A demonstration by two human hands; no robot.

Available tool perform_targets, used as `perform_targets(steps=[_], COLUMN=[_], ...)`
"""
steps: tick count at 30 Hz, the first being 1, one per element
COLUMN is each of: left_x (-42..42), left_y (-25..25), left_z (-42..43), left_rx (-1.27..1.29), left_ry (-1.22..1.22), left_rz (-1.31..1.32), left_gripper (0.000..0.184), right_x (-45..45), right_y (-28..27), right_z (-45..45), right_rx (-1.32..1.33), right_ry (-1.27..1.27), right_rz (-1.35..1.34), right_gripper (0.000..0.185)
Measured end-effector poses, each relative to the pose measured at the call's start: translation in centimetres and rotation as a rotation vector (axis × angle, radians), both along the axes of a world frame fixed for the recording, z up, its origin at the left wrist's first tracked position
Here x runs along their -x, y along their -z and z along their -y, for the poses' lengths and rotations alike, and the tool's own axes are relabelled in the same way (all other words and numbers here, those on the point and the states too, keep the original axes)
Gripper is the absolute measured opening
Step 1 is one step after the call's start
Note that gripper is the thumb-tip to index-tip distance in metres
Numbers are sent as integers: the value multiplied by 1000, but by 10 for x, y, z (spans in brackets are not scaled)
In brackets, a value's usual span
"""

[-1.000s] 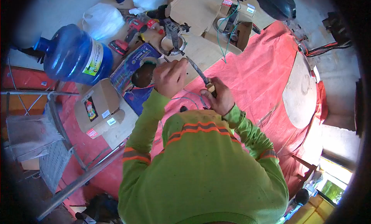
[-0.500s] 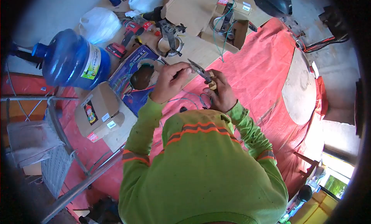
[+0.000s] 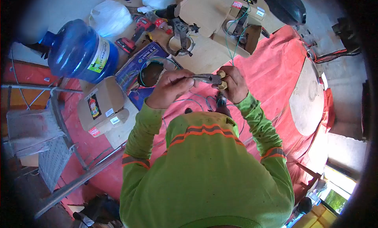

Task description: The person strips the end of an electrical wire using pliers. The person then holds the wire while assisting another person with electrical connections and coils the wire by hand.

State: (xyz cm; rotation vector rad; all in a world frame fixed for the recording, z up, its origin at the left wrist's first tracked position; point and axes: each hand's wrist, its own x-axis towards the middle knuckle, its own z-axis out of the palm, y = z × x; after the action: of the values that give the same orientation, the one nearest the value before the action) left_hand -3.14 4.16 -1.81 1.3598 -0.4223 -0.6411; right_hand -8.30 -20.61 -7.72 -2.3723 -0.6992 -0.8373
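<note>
My right hand is closed around the yellow handles of a pair of pliers. The dark metal jaws point left, lying almost level in front of my chest. At the tip of the jaws, my left hand is closed in a pinch, thumb against fingers. Whatever sits in that pinch is too small or hidden to make out. Thin teal wire runs down from the box at the back toward my right hand, and more loops lie on the red cloth below.
A blue water jug lies on its side at left, near a red drill. Cardboard boxes, a blue box, and a round ring with dark straps lie around. Red cloth spreads to the right.
The pliers have swung from a slant to nearly level. My right hand has shifted right and upward, and my left hand's fingertips have come down to the jaw tip. The view has shifted slightly.
</note>
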Motion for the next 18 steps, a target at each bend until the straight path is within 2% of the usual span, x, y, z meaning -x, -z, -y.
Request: perform_targets(steps=[2,4,8,11,14,17,18], left_x=[-4,-6,-5,-17,-30,-39,-40], left_y=[-2,5,16,30,49,72,74], left_z=[0,4,19,24,29,35,36], left_rx=[-102,-115,-175,-210,-260,-289,-303], left_ry=[-6,-88,-374,-511,-595,-617,-576], left_rz=[130,412,900,1242,1418,1463,1438], left_gripper=[14,12,9,16,20,18,17], right_x=[1,3,15,30,45,55,56], right_y=[0,4,3,-5,-18,-24,-23], right_z=[-3,-5,-18,-34,-50,-56,-55], right_rx=[-19,-35,-167,-289,-500,-592,-716], right_ry=[10,30,87,144,164,158,118], right_rz=[-19,-41,-252,-454,-687,-932,-997], right_gripper=[32,33,37,39,36,30,30])
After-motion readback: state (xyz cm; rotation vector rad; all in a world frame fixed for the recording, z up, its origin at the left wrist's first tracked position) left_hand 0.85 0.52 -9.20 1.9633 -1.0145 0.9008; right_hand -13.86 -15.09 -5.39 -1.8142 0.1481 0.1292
